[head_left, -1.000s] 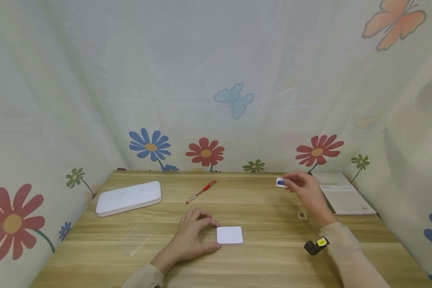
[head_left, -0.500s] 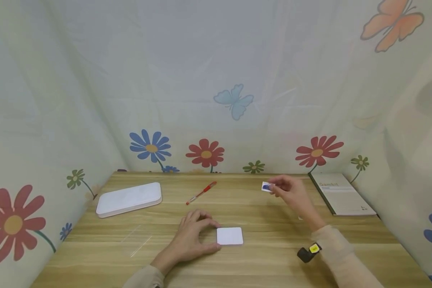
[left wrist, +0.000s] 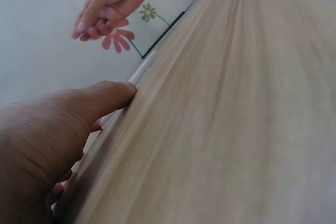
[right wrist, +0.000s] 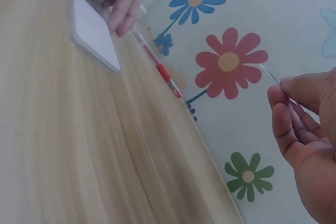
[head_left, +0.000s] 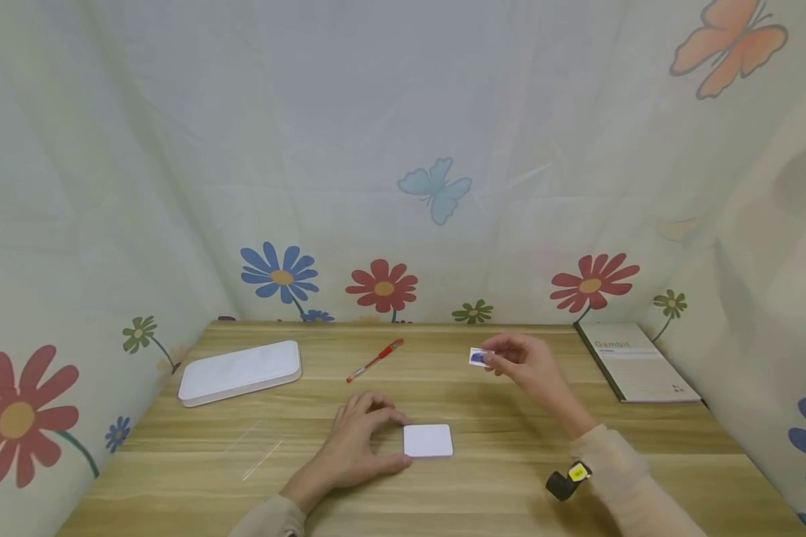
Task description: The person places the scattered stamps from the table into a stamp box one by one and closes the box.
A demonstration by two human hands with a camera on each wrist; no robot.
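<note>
A thin white slab with rounded corners [head_left: 428,441] lies on the wooden table in front of me. My left hand [head_left: 357,441] holds its left end between thumb and forefinger. In the right wrist view the slab [right wrist: 94,32] shows a slim side edge. My right hand [head_left: 525,365] is raised above the table, to the right of the slab and farther back. Its thumb and fingers pinch a small stamp [head_left: 479,357], white-bordered with a blue picture. Seen edge-on in the right wrist view, the stamp [right wrist: 270,73] is a thin line.
A red pen [head_left: 376,360] lies behind the left hand. The long white case [head_left: 240,371] is at the left, with a clear plastic sheet [head_left: 263,459] nearer me. A notebook [head_left: 644,365] rests at the back right. Patterned curtain [head_left: 349,149] surrounds the table's back and sides.
My right hand has carried the stamp left and slightly toward me. A second small stamp on the table is now hidden behind the right forearm. The left hand stays put.
</note>
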